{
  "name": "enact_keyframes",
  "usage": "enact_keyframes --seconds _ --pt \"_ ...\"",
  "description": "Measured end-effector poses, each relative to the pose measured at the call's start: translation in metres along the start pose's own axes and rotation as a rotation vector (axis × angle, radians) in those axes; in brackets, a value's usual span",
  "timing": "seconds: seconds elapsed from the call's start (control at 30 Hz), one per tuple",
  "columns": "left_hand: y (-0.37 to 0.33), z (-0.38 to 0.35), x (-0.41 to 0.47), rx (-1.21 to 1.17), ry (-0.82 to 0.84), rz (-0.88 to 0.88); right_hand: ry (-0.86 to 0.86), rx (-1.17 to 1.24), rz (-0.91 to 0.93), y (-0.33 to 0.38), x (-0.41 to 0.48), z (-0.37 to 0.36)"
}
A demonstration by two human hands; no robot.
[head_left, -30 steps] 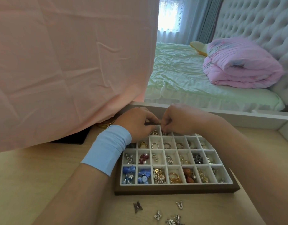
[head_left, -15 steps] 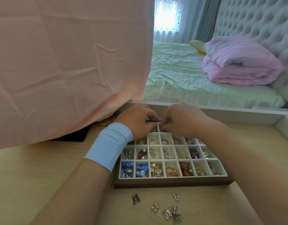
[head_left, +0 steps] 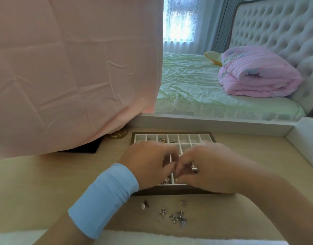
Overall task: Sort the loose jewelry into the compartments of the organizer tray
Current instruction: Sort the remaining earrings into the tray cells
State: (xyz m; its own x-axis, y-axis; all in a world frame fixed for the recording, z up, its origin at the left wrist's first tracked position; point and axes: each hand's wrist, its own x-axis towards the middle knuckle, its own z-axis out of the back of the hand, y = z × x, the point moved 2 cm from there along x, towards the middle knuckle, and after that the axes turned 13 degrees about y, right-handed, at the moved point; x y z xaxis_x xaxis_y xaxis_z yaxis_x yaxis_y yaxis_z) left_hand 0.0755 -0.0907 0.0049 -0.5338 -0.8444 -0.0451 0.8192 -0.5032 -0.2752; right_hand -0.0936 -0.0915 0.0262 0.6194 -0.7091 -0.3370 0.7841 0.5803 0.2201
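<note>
The organizer tray (head_left: pixel 171 134) has a brown frame and white compartments and lies on the wooden tabletop. My left hand (head_left: pixel 146 165), with a blue wristband, and my right hand (head_left: pixel 208 167) hover over its near rows. Their curled fingertips meet and pinch a small jewelry piece between them, which motion blur mostly hides. Both hands cover most compartments. The far row shows a few gold pieces. Several loose silver charms (head_left: pixel 178 217) lie on the table in front of the tray.
A pink cloth (head_left: pixel 72 68) hangs over the left side and reaches the table. A gold round lid (head_left: pixel 117 134) and a black flat object (head_left: pixel 88 147) sit under its hem. A white ledge (head_left: pixel 205 122) borders the table's back and right.
Both hands have moved together from the tray's far row toward its near rows, still with fingertips joined. The far row is now uncovered.
</note>
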Motion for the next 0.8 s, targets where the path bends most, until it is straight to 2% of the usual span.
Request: enact_keyframes --seconds 0.17,0.3,0.4,0.57,0.8 --pt "-0.01 -0.023 -0.03 0.003 -0.006 -0.061 0.041 -0.065 -0.012 0.008 -0.016 -0.024" --pt "-0.016 -0.035 -0.046 0.055 -0.057 -0.073 -0.052 -0.169 0.013 0.015 -0.027 -0.033" --pt "-0.017 -0.042 -0.052 0.104 -0.133 -0.078 -0.061 -0.237 -0.004 0.017 -0.028 -0.045" --pt "-0.016 -0.049 -0.055 0.078 -0.16 -0.109 -0.068 -0.32 -0.019 0.018 -0.022 -0.058" --pt "-0.016 -0.052 -0.054 0.071 -0.153 -0.094 -0.096 -0.304 -0.044 0.021 -0.019 -0.061"
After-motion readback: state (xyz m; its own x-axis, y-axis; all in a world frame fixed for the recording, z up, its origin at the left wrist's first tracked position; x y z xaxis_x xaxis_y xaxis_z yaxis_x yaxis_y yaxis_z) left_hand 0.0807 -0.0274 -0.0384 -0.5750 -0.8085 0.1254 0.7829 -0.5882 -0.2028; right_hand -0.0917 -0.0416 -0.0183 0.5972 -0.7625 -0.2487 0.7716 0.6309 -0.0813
